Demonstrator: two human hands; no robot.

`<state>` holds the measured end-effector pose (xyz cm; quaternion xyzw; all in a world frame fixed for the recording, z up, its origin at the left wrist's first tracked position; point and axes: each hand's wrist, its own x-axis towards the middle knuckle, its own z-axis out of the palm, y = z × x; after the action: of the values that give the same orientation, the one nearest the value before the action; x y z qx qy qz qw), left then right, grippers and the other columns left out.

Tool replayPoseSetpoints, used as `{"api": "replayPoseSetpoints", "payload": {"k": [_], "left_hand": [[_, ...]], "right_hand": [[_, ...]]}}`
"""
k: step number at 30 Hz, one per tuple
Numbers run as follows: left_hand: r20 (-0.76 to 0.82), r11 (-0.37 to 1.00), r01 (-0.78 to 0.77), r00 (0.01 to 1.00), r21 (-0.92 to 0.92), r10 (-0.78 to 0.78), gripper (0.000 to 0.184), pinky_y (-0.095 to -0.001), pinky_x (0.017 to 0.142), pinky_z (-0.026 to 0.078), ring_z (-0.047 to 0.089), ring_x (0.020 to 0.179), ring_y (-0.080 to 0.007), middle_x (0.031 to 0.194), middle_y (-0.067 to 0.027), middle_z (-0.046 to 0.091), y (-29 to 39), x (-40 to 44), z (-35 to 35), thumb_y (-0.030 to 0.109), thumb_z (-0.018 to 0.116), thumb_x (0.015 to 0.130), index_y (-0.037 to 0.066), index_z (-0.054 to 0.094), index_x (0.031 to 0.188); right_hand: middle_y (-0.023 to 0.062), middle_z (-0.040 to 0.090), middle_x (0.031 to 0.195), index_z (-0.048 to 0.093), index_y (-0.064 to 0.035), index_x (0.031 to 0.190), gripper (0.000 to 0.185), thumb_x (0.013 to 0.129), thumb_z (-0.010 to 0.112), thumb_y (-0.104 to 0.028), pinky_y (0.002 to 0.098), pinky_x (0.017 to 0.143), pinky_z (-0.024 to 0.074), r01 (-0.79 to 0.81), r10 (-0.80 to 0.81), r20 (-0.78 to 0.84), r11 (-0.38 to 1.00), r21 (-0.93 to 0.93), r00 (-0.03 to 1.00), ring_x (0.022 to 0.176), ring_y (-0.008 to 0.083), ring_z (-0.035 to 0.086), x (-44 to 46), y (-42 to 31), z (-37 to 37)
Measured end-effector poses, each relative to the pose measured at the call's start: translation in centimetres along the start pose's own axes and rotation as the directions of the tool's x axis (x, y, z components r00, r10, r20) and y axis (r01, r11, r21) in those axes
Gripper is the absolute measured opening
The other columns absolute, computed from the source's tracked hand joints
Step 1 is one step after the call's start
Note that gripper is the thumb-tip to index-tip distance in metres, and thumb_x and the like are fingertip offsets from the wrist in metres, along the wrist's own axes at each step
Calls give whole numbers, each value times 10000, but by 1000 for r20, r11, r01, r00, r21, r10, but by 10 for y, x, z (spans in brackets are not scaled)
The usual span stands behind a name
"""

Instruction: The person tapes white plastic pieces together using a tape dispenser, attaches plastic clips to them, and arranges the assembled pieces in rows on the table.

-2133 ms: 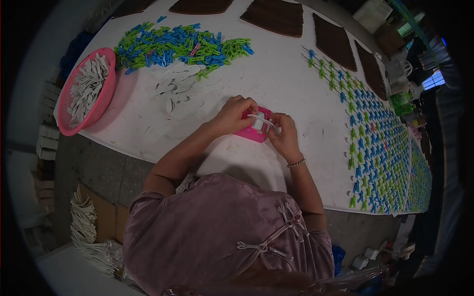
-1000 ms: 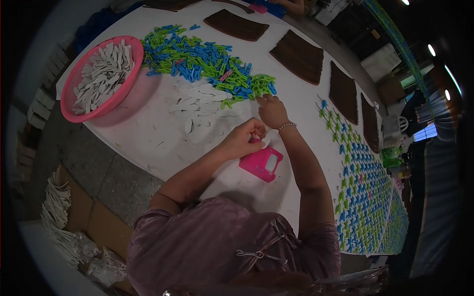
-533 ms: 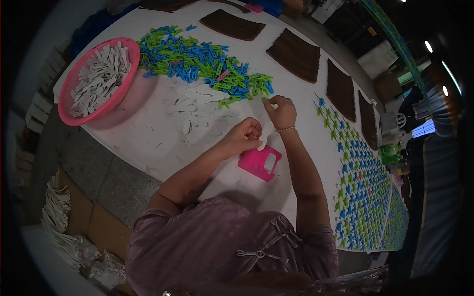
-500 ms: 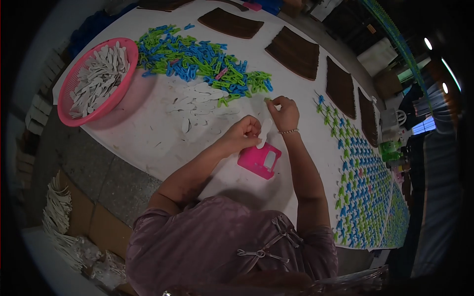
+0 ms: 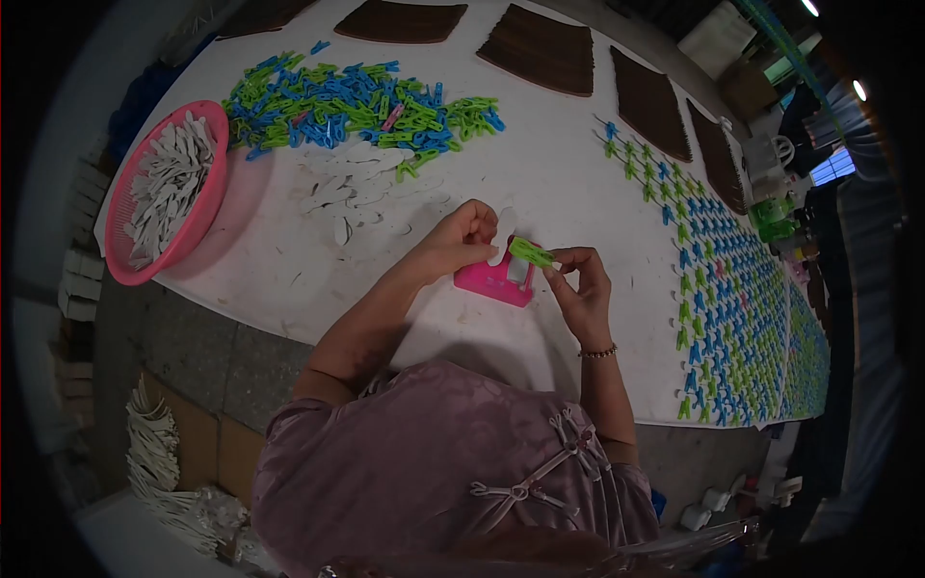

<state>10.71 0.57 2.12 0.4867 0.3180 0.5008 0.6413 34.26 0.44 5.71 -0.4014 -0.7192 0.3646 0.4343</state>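
Observation:
Between the fingers of my left hand [image 5: 455,246], closed in a pinch, stands a white spoon-shaped piece [image 5: 503,234]. My right hand [image 5: 584,294] grips a green clothespin [image 5: 528,252] by one end, thumb and fingers pressed on it. The clothespin is just to the right of the white piece, over a bright pink plastic block [image 5: 489,283] with a pale window in it. Whether the clothespin touches the block or the white piece, I cannot tell.
Blue and green clothespins [image 5: 337,106] form a pile at the back, with loose white pieces [image 5: 356,183] in front. A pink basket [image 5: 220,183] of white pieces stands left. Rows of clothespins [image 5: 732,299] cover the right side; brown mats [image 5: 537,48] lie along the far edge.
My right hand has come from near the pile toward my body and beside the pink block, bringing the green clothespin to the white piece. My left hand still pinches the white piece. The view has shifted.

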Motion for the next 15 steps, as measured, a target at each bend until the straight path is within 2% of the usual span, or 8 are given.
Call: {"api": "replayPoseSetpoints", "payload": {"k": [1,3,10,12,15], "left_hand": [[3,1000,4,1000,3,-4,319,-216,705,409,504,771,-67,830,24,485,-2,0,-1,-32,640,788,89,461,1022],[33,999,-20,999,34,19,341,-212,673,403,502,771,-64,872,17,519,-7,1,-2,-15,657,775,76,486,1055],[34,997,10,999,78,-13,335,-209,667,396,486,763,-58,867,22,511,-4,0,0,-14,652,772,78,490,1051],[42,996,13,999,91,-17,337,-208,659,394,484,757,-58,867,21,512,-3,0,0,-16,649,768,75,489,1050],[51,995,22,998,92,-27,313,-198,667,363,470,763,-47,856,35,484,0,-1,2,11,654,781,105,477,1022]], "right_hand": [[25,617,891,576,-37,956,238,785,738,-67,260,743,448,-2,2,-4,1000,3,1000,783,114,515,-2,1,0],[44,623,993,555,-31,973,222,820,713,-62,256,799,427,-5,5,40,1000,-10,999,847,106,507,-3,1,0],[41,615,996,556,-32,981,239,809,718,-66,264,807,418,-9,10,62,1000,-13,998,859,109,493,-1,0,2],[29,618,890,578,-37,961,240,769,718,-72,266,753,434,19,-19,22,1000,5,1000,800,123,509,1,0,5],[25,617,881,580,-38,962,240,768,718,-68,268,758,432,26,-27,36,1000,6,999,803,121,507,1,0,6]]}}
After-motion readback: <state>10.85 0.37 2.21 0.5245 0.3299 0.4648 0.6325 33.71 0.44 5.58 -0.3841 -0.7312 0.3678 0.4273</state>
